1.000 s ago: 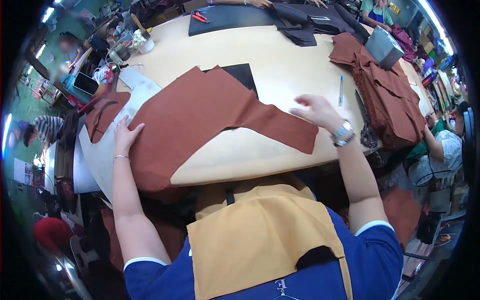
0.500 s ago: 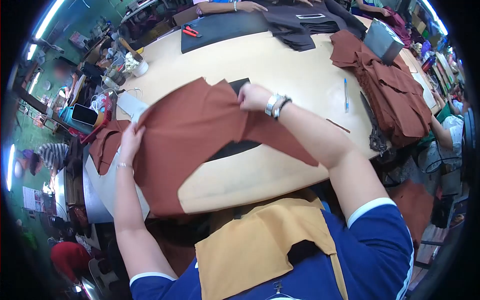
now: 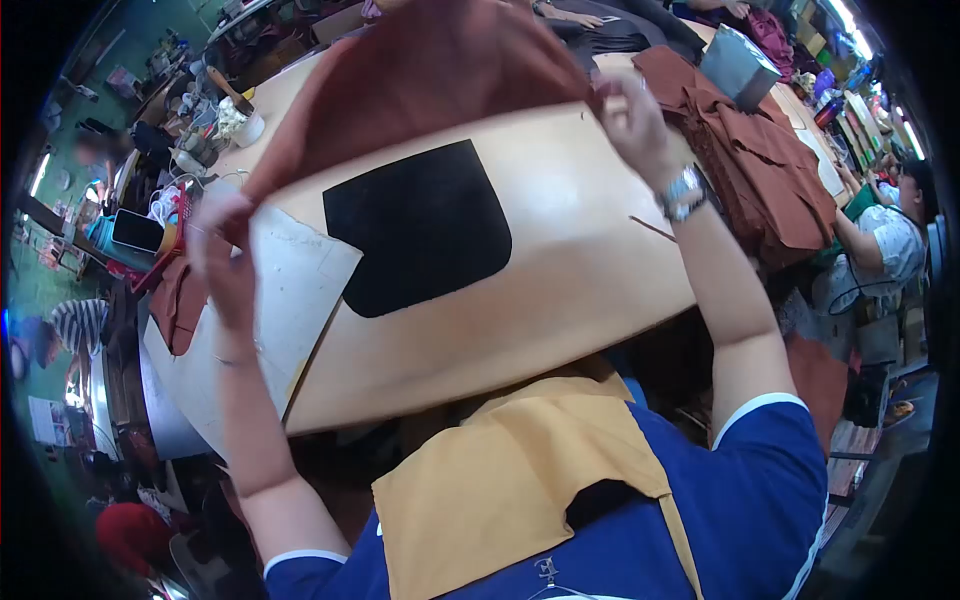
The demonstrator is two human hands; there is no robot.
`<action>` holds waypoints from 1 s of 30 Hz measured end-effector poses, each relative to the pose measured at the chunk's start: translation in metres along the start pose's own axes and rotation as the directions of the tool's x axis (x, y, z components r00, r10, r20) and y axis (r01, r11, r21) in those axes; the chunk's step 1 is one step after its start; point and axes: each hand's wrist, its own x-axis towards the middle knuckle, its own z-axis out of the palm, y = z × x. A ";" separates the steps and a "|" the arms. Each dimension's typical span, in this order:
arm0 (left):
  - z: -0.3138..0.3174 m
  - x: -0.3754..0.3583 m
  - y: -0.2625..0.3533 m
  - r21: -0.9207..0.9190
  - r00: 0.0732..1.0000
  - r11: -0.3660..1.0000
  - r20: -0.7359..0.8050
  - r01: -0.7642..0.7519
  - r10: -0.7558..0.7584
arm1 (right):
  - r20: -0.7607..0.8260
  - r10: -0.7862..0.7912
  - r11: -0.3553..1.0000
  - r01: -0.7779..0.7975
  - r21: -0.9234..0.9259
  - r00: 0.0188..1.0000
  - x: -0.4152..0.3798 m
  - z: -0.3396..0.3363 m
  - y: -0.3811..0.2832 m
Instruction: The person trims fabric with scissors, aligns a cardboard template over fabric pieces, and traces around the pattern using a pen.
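A reddish-brown fabric piece (image 3: 430, 85) is stretched in the air between my two hands, blurred by motion. My left hand (image 3: 222, 245) grips its lower left corner, fingers closed. At the right corner, my right hand (image 3: 635, 120) pinches the cloth's edge. Below it, a black piece with rounded corners (image 3: 425, 230) lies flat on the pale table (image 3: 560, 300). Beside that, a white pattern board (image 3: 295, 275) lies at the left, near my left forearm.
A stack of brown fabric pieces (image 3: 770, 180) with a grey metal block (image 3: 740, 68) on it lies at the right. A phone (image 3: 138, 231) and a white pot (image 3: 240, 125) are at the left. Another person's arm (image 3: 865, 240) reaches in at the right.
Both my hands have spread apart and lifted the brown cloth up and away from me. The black piece and the white board beneath now show much more fully.
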 end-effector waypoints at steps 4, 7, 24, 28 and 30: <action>0.007 -0.112 0.034 0.180 0.845 0.974 0.493 0.135 -0.208 | 0.395 0.397 0.900 -0.267 -0.344 0.829 -0.137 -0.024 -0.001; -0.003 -0.138 0.061 0.423 0.694 0.871 0.548 0.252 -0.467 | 0.407 0.488 0.784 -0.182 -0.594 0.773 -0.199 -0.047 -0.031; 0.012 -0.129 0.085 0.480 0.712 0.825 0.464 0.298 -0.527 | 0.375 0.288 0.940 -0.185 -0.288 0.881 -0.152 0.012 -0.106; 0.055 -0.126 0.097 0.392 0.636 0.850 0.565 0.353 -0.525 | 0.460 0.338 0.940 -0.317 -0.125 0.821 -0.142 0.040 -0.101; 0.060 -0.130 0.097 0.287 0.684 0.862 0.525 0.418 -0.507 | 0.480 0.304 0.947 -0.317 -0.056 0.823 -0.148 0.034 -0.098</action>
